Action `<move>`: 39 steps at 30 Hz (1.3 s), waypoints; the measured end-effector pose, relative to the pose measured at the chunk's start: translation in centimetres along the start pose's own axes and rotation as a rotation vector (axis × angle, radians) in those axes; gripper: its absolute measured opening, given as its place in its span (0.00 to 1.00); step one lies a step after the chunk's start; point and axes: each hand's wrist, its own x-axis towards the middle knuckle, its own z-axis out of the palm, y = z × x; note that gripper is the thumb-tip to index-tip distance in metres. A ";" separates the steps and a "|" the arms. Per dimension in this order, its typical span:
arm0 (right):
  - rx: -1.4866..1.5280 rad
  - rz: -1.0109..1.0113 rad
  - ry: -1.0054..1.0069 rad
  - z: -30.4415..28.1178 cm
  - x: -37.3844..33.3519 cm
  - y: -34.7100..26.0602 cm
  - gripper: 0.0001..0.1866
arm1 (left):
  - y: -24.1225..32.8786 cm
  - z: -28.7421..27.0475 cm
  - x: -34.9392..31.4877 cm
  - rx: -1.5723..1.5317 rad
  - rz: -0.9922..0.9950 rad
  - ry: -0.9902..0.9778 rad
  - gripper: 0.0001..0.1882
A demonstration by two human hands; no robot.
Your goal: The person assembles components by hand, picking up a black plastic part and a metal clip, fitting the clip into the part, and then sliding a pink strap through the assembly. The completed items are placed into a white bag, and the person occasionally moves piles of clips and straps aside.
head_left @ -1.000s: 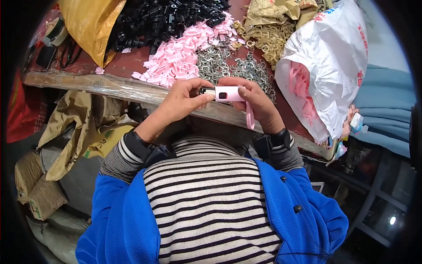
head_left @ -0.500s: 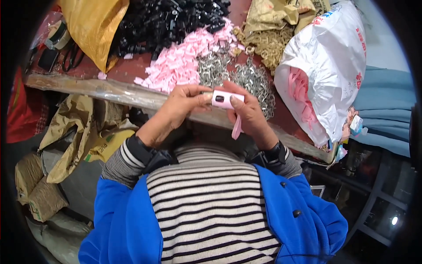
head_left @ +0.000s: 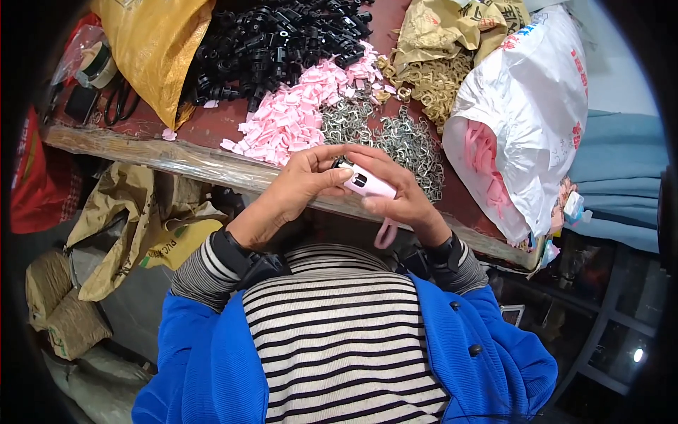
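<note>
Between my hands, just in front of the table edge, is a small pale pink casing [head_left: 376, 186] with a dark slot in its face. My right hand [head_left: 408, 199] is closed around the casing's right end. Below that hand hangs a pink wrist strap [head_left: 385, 234] in a loop. The thumb and fingers of my left hand [head_left: 305, 182] pinch the casing's left end, where a small black part [head_left: 342, 163] shows. How far this part sits inside the casing is hidden by my fingers.
Behind my hands lie heaps of pink plastic pieces [head_left: 286, 121], silver metal clips [head_left: 409, 145], black parts [head_left: 279, 53] and brass-coloured pieces [head_left: 439, 83]. A white sack [head_left: 526, 106] with pink straps stands right, a yellow sack [head_left: 159, 53] left. The wooden table edge [head_left: 162, 157] runs before me.
The casing has tilted, its right end now lower and nearer me. My left fingers have shifted around its left end, where a black part now shows. The strap loop hangs slightly lower.
</note>
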 end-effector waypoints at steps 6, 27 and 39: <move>-0.034 -0.114 -0.041 1.0 1.2 -0.6 0.40 | -0.3 -0.4 0.2 -0.030 -0.035 -0.046 0.22; -0.155 -0.086 0.292 1.6 -1.3 1.2 0.19 | -2.3 0.8 0.4 -0.195 -0.228 -0.141 0.25; 0.787 -0.144 1.143 -9.3 -22.0 1.5 0.24 | 9.4 -6.1 1.8 0.523 0.504 0.481 0.24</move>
